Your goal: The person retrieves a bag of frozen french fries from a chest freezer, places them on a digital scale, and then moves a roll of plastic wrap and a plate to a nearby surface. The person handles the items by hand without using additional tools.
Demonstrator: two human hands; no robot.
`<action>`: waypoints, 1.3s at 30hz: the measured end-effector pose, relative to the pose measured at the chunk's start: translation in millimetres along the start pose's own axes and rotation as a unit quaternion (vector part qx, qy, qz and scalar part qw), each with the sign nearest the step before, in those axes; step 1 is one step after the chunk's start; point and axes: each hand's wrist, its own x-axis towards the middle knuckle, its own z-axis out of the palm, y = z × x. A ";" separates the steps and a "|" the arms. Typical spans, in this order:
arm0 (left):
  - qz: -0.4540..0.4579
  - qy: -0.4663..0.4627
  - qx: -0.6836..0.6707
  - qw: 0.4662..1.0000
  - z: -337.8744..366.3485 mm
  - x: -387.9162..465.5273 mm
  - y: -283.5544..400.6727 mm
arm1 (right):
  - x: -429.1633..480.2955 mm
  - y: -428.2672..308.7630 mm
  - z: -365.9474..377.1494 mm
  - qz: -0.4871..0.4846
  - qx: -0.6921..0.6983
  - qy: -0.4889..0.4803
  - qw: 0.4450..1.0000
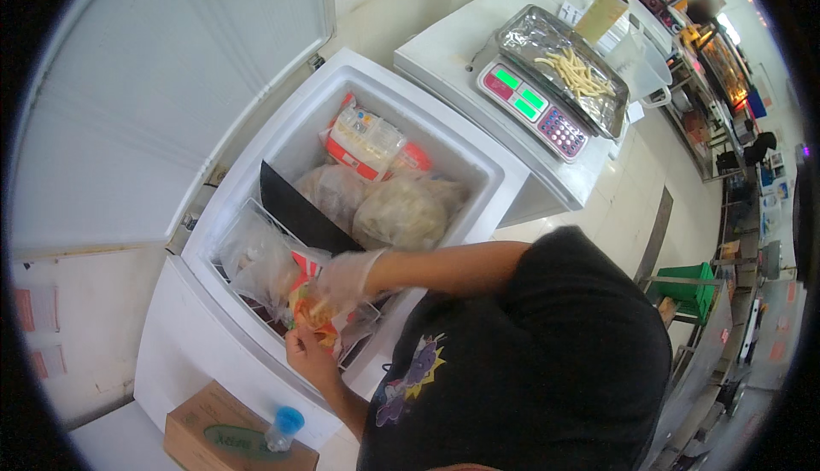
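Observation:
Inside an open chest freezer (506, 170), my bare left hand (311, 356) pinches the edge of an open red-and-orange printed food bag (306, 309). My right hand (349, 279), in a clear plastic glove, is at the mouth of this bag, its fingers blurred and partly hidden. Pale orange pieces show in the opening. A cloudy plastic bag (256, 266) lies beside it in a wire basket. Past a black divider (304, 211) are a red-and-white packet (365, 138) and knotted clear bags (400, 211) of pale food.
A white counter (442, 48) holds a digital scale (532, 109) with a foil-lined metal tray (535, 29) of pale fries (576, 74), a film roll (602, 13) and a plastic jug (647, 64). The raised lid (160, 99) stands left. A carton (218, 432) and blue-capped bottle (284, 429) are below.

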 end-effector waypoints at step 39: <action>-0.010 0.001 0.009 1.000 8.9 -1.5 13.3 | -483.0 197.8 -257.3 0.441 0.110 0.752 0.477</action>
